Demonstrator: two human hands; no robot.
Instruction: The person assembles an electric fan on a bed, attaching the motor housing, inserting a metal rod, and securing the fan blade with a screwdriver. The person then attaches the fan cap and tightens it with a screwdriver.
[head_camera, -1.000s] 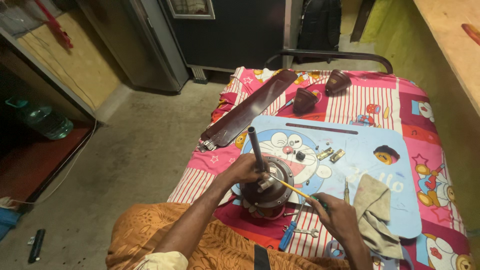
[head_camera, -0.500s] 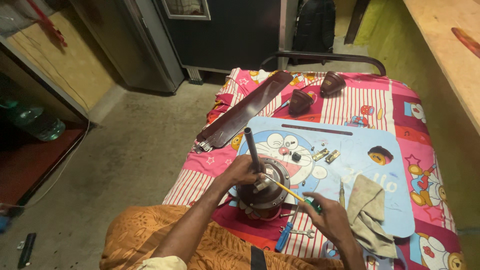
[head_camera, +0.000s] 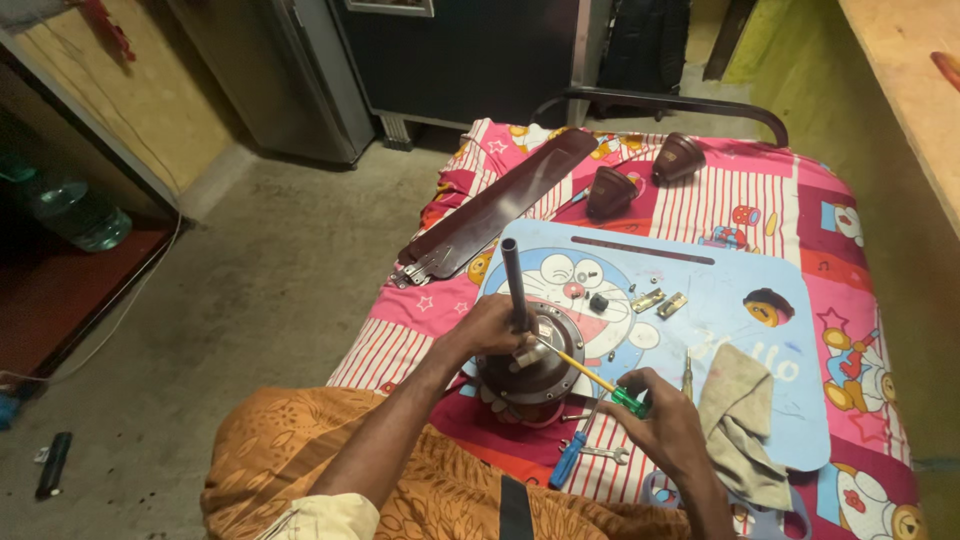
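Fan motor (head_camera: 532, 368) steadied by left hand (head_camera: 490, 328); right hand (head_camera: 660, 420), at four o'clock, pinches screwdriver (head_camera: 590, 376), which could slip off the screw.

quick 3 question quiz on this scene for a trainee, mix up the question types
1. True or false: the left hand rests on the fan motor beside its upright rod.
2. What does the right hand hold? A) spanner B) screwdriver C) rag
3. Fill in: the fan blade lies on the ____ of the blue tray, as the camera sees it.

Key:
1. True
2. B, the screwdriver, its tip at the motor's top
3. left, on the bed sheet
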